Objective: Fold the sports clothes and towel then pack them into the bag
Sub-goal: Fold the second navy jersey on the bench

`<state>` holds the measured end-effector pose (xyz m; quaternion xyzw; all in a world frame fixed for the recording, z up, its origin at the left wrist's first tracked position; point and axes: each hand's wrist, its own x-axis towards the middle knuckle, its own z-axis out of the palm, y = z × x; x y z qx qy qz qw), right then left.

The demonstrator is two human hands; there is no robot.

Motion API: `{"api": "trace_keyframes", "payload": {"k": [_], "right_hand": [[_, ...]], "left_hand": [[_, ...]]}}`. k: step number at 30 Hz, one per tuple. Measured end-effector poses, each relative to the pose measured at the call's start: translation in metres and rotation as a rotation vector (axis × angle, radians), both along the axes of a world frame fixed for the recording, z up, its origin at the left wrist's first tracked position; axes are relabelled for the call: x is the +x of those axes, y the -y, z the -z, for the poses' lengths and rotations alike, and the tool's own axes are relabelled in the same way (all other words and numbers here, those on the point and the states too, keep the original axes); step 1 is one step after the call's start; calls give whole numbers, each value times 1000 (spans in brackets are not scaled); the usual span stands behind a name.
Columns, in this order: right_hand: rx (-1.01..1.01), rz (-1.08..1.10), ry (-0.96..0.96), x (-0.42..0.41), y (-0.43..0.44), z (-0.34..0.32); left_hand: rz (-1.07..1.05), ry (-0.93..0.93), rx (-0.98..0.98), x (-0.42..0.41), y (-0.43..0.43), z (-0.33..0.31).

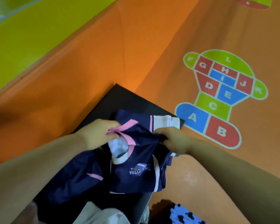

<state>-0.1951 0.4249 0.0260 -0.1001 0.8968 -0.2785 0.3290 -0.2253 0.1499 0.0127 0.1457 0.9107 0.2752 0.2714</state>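
Pale cloth (100, 214) is seen at six o'clock, and a jersey (136, 178) lettered "VOLLEY…ALL" is clutched by left hand (95, 133) and right hand (173, 139).

An orange floor (168, 38) bears a hopscotch pattern (220, 94) of red, blue and green cells lettered A to L. A lime-green strip (31, 29) borders it upper left. A dark tabletop (123, 97) sits centre; a blue-and-black foam mat (181, 214) lies below.

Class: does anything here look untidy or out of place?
Yes. The navy jersey is crumpled and bunched between the left hand and right hand, with part overhanging the edge of the black surface.
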Motion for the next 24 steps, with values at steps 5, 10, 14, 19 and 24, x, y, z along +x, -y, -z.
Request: {"api": "trace_keyframes", "payload": {"k": [5, 10, 14, 19, 24], "right_hand": [[102, 205, -149, -58, -17, 56], [101, 391, -290, -35, -20, 86], [21, 478, -408, 30, -15, 99], [-134, 674, -295, 116, 2, 121], [-114, 731, -113, 171, 16, 144]], "left_hand": [[-164, -105, 99, -56, -30, 35], [-362, -134, 132, -28, -31, 84], [-396, -202, 143, 39, -19, 105], [-560, -120, 198, 119, -5, 126], [-600, 176, 141, 167, -1, 153]]}}
